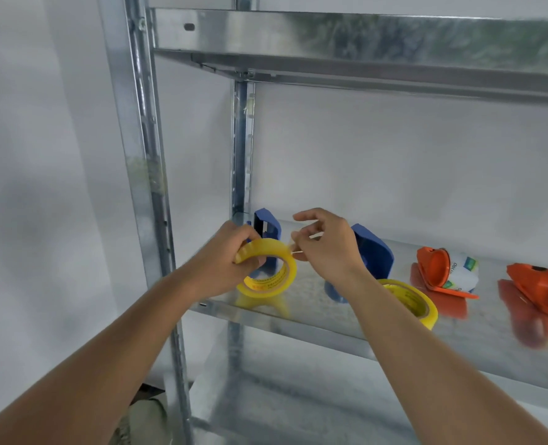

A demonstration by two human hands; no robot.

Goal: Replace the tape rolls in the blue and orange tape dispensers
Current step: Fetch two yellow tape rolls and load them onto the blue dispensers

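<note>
Head view shows both forearms reaching up over the front edge of a metal shelf (298,319). Nearest, just inside that edge, a second yellow tape roll (417,303) lies partly behind the right forearm. Above the front left corner the left hand (231,252) grips a yellow tape roll (268,268), fingers curled over its top rim and thumb at the side. The right hand (325,245) is beside it, thumb and forefinger pinched at the roll's right edge, apparently on the loose tape end, though that strip is too thin to make out clearly; the other fingers are spread and lifted.

Behind the hands stand two blue dispenser pieces, one blue dispenser (268,224) toward the back left corner and another blue dispenser (373,248) partly hidden by the right hand. Further right along the shelf sit an orange dispenser (433,268) holding a white roll and a second orange dispenser (542,287) at the frame's edge.

The step looks like freeing the tape end. It would go best with the roll held steady, peeling slowly and squarely so the film neither splits nor folds back on itself.
</note>
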